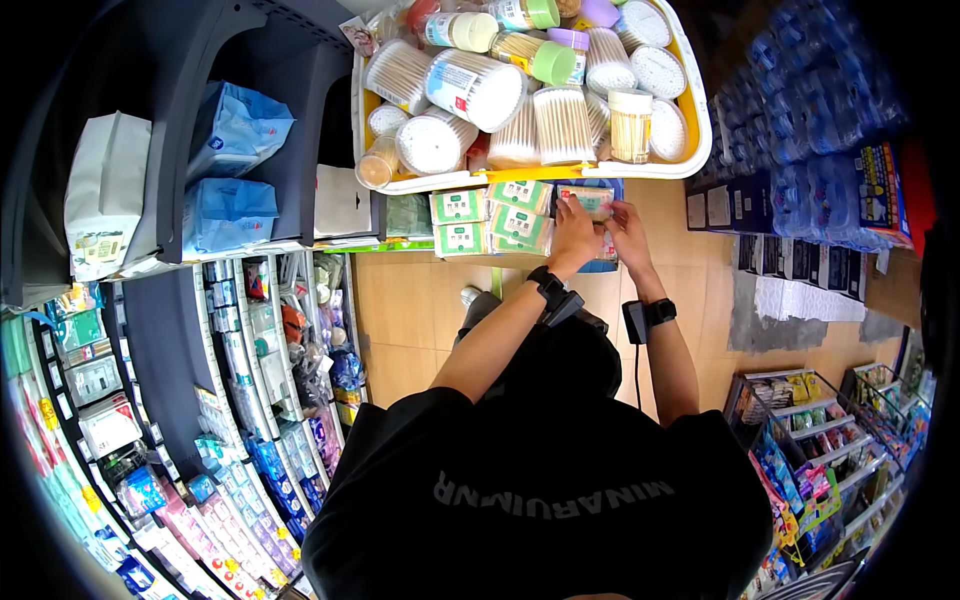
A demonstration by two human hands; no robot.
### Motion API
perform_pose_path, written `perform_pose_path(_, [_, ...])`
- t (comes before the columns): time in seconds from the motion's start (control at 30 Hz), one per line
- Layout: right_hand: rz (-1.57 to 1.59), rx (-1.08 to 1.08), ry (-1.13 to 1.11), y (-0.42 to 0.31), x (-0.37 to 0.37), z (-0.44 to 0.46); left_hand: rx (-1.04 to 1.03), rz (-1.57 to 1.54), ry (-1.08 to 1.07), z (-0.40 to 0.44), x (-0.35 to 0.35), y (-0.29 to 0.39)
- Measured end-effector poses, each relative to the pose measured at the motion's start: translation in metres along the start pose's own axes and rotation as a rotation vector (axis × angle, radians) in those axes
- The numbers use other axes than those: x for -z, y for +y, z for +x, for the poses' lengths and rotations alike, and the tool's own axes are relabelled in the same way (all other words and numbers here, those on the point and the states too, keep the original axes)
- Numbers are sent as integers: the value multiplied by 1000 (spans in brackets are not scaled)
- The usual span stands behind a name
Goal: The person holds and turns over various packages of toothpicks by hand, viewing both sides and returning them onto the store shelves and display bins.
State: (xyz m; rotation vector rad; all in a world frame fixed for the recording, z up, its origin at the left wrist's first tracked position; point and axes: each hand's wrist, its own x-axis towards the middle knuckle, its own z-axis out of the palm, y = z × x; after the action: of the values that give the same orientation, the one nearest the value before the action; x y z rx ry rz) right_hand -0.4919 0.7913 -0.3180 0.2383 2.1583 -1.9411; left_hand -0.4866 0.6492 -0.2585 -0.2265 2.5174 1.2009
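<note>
Small green-and-white toothpick packs (520, 222) lie stacked in rows just below the front edge of the basket. Beside them on the right, my left hand (577, 240) has its fingers closed on one toothpick pack (588, 197) with a red mark on it. My right hand (627, 236) is at the right end of that same pack, fingers bent against it. The fingertips partly cover the pack. Above, a white-and-yellow basket (700, 150) is heaped with tubs of cotton swabs (476, 90) and toothpick jars (630, 125).
To the left are dark shelves with blue bags (232, 215) and a white bag (105, 190), above racks of packaged goods (240, 480). Shrink-wrapped bottles (800, 120) stand on the right. A snack rack (820, 440) sits at the lower right on the tiled floor (410, 330).
</note>
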Motion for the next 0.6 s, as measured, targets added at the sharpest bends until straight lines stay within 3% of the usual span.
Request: perform_pose_path(0.6, [28, -26, -15, -1, -1, -1, 69, 28, -63, -1, -8, -6])
